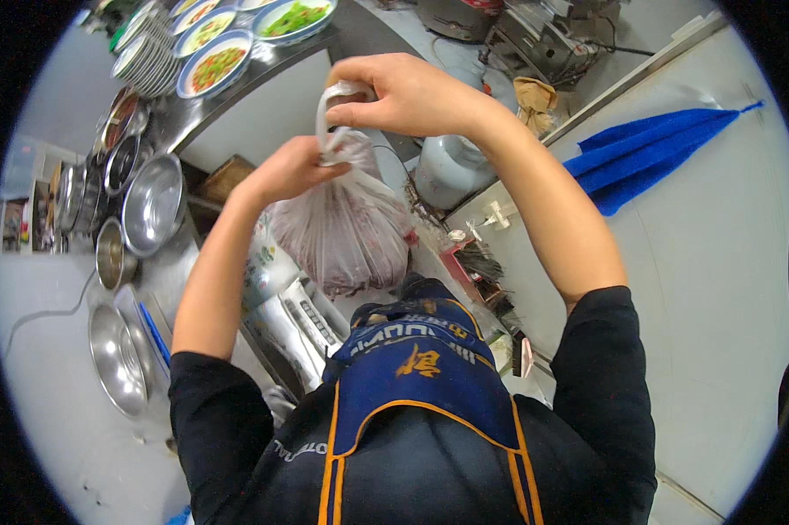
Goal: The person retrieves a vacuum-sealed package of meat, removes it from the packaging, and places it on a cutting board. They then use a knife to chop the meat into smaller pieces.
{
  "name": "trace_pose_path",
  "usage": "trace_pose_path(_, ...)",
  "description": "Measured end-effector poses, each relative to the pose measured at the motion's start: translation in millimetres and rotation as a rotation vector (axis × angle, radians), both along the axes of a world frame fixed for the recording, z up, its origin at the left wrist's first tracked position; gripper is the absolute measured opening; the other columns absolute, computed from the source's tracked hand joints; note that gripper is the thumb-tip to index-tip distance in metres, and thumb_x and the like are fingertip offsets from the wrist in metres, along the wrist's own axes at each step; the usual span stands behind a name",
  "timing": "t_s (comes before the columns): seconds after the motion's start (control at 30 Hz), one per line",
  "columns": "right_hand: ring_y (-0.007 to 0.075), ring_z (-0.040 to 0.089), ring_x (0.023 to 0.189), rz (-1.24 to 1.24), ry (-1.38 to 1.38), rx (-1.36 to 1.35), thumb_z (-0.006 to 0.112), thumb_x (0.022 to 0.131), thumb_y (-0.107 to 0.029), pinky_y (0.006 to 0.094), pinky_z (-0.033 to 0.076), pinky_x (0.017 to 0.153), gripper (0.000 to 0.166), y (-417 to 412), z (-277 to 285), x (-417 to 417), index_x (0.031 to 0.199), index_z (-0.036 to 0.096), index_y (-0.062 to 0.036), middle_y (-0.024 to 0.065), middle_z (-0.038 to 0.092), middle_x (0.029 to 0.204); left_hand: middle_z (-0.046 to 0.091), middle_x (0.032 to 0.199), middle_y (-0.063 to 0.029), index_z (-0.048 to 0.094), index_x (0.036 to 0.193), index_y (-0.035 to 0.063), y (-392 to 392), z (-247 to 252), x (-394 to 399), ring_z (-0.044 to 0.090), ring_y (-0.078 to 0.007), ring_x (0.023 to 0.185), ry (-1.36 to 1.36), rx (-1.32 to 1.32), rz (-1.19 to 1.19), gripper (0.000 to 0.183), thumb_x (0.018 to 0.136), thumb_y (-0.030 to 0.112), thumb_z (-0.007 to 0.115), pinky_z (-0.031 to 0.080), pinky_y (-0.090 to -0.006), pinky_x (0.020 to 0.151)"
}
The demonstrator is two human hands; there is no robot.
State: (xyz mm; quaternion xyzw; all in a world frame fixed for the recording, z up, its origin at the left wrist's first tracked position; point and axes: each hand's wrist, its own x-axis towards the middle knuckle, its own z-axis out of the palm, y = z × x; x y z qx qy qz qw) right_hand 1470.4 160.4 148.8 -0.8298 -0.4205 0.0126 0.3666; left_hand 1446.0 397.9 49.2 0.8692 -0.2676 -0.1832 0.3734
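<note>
A translucent plastic bag (342, 236) hangs in front of me, bulging with dark reddish contents that I cannot identify. My left hand (296, 167) grips its gathered neck, just above the full part. Higher up and to the right, my right hand (384, 95) holds the twisted top of the bag, its thumb and fingers closed around the loop of plastic. The bag hangs above the floor, near the front of my blue apron (427, 387) with orange edging.
Metal bowls (153, 205) line the counter at left. Bowls of chopped vegetables (215, 67) and stacked dishes (146, 65) stand at upper left. A gas cylinder (453, 170) stands beyond the bag. A blue cloth (644, 154) hangs on the right wall, above a red dustpan (463, 272) with a brush.
</note>
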Motion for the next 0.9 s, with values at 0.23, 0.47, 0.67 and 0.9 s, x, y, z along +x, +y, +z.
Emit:
trace_pose_path(0.23,0.0143,0.064,0.109,-0.574,0.316,0.762,0.07,0.096,-0.023,0.0302,0.05,0.096,0.035,-112.7,-74.6,76.4,0.123,0.062,-0.0023,0.0084,0.069,0.114,0.063,0.087,-0.012,0.063,0.107,0.0015,-4.2,40.7,123.7,0.057,-0.0213,0.08,-0.146,0.105,0.147,0.032,0.095,0.03,0.071,0.048,-0.0354,0.076)
trace_pose_path(0.47,0.0086,0.059,0.089,-0.978,0.578,0.894,0.066,0.098,-0.014,0.0246,0.047,0.082,0.022,-155.8,-202.3,106.9,0.116,0.063,-0.002,0.002,0.066,0.098,0.064,0.083,-0.0088,0.064,0.109,0.0047,-55.7,62.5,291.5,0.059,-0.0163,0.08,-0.163,0.057,0.192,0.033,0.096,0.034,0.07,0.048,-0.0336,0.074)
trace_pose_path(0.67,0.0092,0.059,0.084,-1.202,0.605,0.879,0.067,0.098,-0.014,0.0247,0.048,0.078,0.021,-153.1,-258.8,189.1,0.114,0.064,-0.0012,0.002,0.066,0.094,0.065,0.084,-0.0061,0.065,0.111,0.0042,-86.9,56.8,451.5,0.059,-0.0147,0.081,-0.251,-0.079,0.044,0.033,0.096,0.034,0.07,0.048,-0.0313,0.073)
trace_pose_path(0.9,0.0087,0.057,0.08,-1.351,0.574,0.988,0.064,0.099,-0.015,0.0241,0.047,0.075,0.017,-165.0,-276.3,320.7,0.11,0.065,-0.0018,-0.0006,0.064,0.089,0.063,0.087,-0.0009,0.064,0.109,0.0052,-138.3,75.9,628.9,0.056,-0.0087,0.083,-0.335,-0.104,-0.154,0.031,0.097,0.033,0.07,0.046,-0.0259,0.075)
